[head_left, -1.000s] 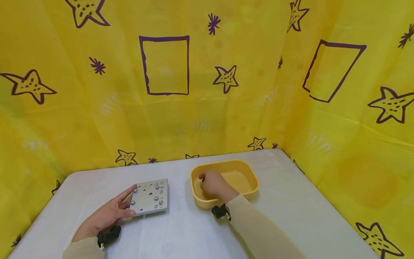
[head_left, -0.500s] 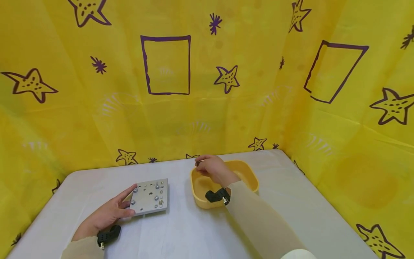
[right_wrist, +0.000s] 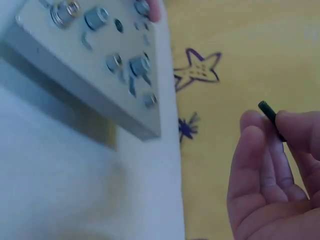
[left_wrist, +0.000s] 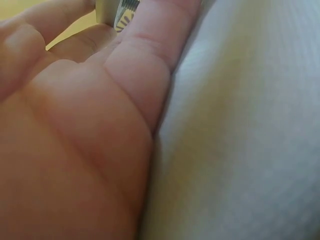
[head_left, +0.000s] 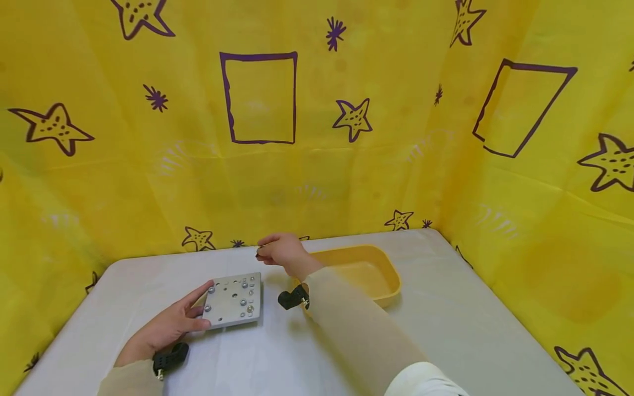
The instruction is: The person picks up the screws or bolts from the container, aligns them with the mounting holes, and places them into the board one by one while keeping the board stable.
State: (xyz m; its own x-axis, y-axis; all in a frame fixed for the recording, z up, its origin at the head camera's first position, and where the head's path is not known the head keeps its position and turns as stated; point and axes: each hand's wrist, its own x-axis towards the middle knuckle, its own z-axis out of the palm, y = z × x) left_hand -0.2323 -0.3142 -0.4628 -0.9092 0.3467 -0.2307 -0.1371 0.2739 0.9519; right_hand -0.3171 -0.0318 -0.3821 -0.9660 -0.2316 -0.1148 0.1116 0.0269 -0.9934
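Observation:
In the head view my left hand point(head_left: 168, 327) grips the left edge of a flat grey metal plate point(head_left: 230, 308), thumb near its front corner and a finger at its back corner. Several socket-head screws point(right_wrist: 95, 19) stand in the plate, among open holes. A sliver of the plate point(left_wrist: 106, 11) shows past the fingers in the left wrist view, beside a threaded screw end point(left_wrist: 131, 5). My right hand point(head_left: 284, 253) is raised behind and right of the plate. Between thumb and fingertips it pinches a short dark rod point(right_wrist: 270, 116), its lower end hidden by the fingers.
A yellow plastic tub point(head_left: 378, 261) stands right of the plate, its left part covered by the right forearm. White cloth covers the table point(head_left: 238, 363). Yellow patterned curtains point(head_left: 317, 176) rise right behind it and at both sides.
My right hand has come up out of the yellow tub and moved left toward the plate, the dark rod in its fingertips. The left hand keeps its grip on the plate.

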